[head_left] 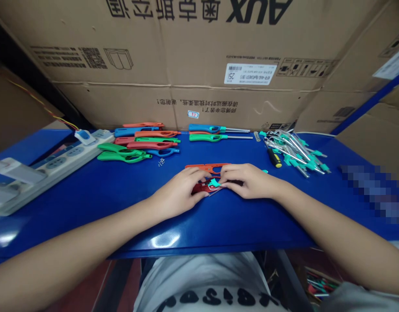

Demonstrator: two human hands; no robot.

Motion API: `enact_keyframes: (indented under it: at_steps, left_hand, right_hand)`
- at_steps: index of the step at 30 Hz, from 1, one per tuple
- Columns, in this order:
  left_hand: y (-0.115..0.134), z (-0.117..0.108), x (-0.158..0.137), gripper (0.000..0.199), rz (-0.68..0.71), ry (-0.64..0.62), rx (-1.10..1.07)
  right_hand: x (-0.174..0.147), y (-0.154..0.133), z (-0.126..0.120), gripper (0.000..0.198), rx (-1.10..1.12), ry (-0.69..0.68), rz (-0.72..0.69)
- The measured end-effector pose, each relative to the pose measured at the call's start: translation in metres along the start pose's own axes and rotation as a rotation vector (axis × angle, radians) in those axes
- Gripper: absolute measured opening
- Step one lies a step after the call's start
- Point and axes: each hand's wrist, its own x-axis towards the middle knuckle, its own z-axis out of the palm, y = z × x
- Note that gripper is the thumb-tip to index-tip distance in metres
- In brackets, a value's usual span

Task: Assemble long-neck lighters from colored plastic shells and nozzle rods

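Observation:
Near the middle of the table my left hand point(188, 186) is closed around a red lighter shell half point(201, 188), its thumb at the near edge. My right hand point(246, 181) pinches a teal trigger piece point(214, 183) with a thin white wire, at the red shell. Whether that piece is seated in the shell I cannot tell. Just beyond both hands lies an orange lighter shell half point(202, 167), its looped handle partly covered by my right fingers. Below the red shell a thin metal rod shows, mostly hidden.
At the back left lie several coloured lighter shells point(154, 145) beside small screws point(161, 162). Two assembled lighters point(209, 138) rest at back centre. Metal tubes with teal parts point(300, 154) and a screwdriver point(274, 157) are right. A power strip point(56, 167) runs along the left; cardboard point(121, 99) stands behind.

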Motion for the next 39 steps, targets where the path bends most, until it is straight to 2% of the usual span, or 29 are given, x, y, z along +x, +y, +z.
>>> enact_keyframes:
  at_steps: [8, 15, 20, 22, 28, 33, 39]
  left_hand:
    - [0.0, 0.0, -0.002, 0.037, 0.028, -0.027, 0.022]
    - [-0.001, 0.0, -0.002, 0.039, 0.043, -0.028, 0.029]
    - [-0.001, 0.001, -0.001, 0.041, 0.003, -0.034, 0.042]
    - [-0.001, 0.001, -0.001, 0.043, -0.006, -0.043, 0.037]
    - [-0.001, 0.0, -0.002, 0.046, 0.014, -0.063, 0.039]
    - [0.001, 0.0, -0.002, 0.046, 0.023, -0.064, 0.061]
    - [0.002, -0.001, -0.002, 0.044, 0.053, -0.079, 0.103]
  right_hand:
    - [0.002, -0.003, -0.003, 0.019, -0.03, -0.023, 0.048]
    - [0.001, -0.008, -0.005, 0.026, -0.297, -0.073, 0.008]
    - [0.002, -0.013, -0.004, 0.027, -0.419, -0.138, -0.034]
    - [0.002, -0.014, -0.005, 0.025, -0.388, -0.132, -0.007]
    - [-0.003, -0.009, -0.013, 0.02, -0.08, -0.07, 0.113]
    - [-0.003, -0.007, -0.015, 0.008, -0.059, -0.095, 0.155]
    - [-0.003, -0.007, -0.015, 0.01, -0.11, -0.108, 0.15]
